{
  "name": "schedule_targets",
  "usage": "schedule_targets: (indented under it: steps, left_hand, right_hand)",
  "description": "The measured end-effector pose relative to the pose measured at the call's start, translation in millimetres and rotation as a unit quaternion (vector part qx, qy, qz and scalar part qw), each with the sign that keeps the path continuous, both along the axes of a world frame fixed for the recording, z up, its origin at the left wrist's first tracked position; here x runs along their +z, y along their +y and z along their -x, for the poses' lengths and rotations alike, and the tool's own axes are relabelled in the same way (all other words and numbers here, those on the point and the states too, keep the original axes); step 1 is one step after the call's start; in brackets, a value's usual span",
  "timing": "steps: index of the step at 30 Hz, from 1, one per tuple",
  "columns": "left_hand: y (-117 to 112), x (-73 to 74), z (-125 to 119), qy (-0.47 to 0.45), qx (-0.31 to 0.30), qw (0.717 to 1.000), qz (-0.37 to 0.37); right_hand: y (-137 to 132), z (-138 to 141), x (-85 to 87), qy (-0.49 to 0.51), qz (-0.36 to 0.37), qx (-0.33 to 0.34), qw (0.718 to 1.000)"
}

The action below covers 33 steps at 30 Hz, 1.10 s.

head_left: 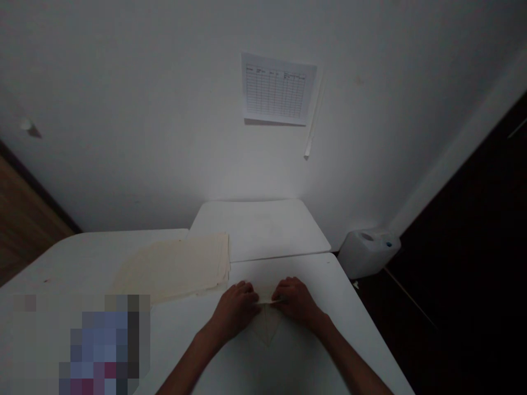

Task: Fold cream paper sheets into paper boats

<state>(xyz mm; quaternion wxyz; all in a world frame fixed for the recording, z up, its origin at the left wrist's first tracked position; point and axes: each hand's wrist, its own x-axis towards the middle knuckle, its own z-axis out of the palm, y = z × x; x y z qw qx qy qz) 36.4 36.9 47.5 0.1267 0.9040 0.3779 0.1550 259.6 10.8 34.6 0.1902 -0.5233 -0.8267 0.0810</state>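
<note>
A small cream sheet of paper [267, 323], folded so that its near end comes to a point, lies on the white table [288, 362] in front of me. On its left edge my left hand [237, 307] pinches the paper with curled fingers. My right hand [298, 304] grips the opposite edge the same way, level with the left. A crease runs down the paper's middle between the hands. Both sets of fingertips partly hide its upper part. To the left of my hands rests a stack of larger cream sheets [177, 269].
Another white tabletop [263, 225] adjoins at the back, against the wall. A printed chart [280, 90] hangs there. Right of the table, a white plastic jerrycan [368, 255] stands on the dark floor. A pixelated patch covers the lower left.
</note>
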Motion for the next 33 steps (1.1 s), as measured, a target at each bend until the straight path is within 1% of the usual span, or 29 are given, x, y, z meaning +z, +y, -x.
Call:
schedule_targets:
  steps: [6,12,18,23,28,33]
  left_hand:
    - [4,-3.7,-3,-0.003,0.018,1.0,0.0]
    - [1,-3.0,-5,-0.004,0.007,1.0,-0.018]
    - [-6,-7.6,-2,-0.009,0.001,0.999,-0.052]
    - [-8,-13.3,0,0.002,-0.007,0.997,-0.073]
    - [-13,-20.0,0,0.035,-0.02,0.993,-0.109]
    - [-26,-23.6,-2,0.045,-0.022,0.99,-0.134]
  right_hand:
    - [2,9,3.5,-0.031,-0.01,-0.004,0.999]
    - [2,13,5.3,-0.043,-0.017,0.02,0.999]
    - [-3,11,-0.6,-0.054,-0.034,0.024,0.998]
    - [-14,9,2.7,-0.079,-0.059,0.052,0.994]
    - [-26,9,7.8,-0.09,-0.046,0.054,0.993]
    - [-34,10,14.4,-0.066,-0.023,0.051,0.996]
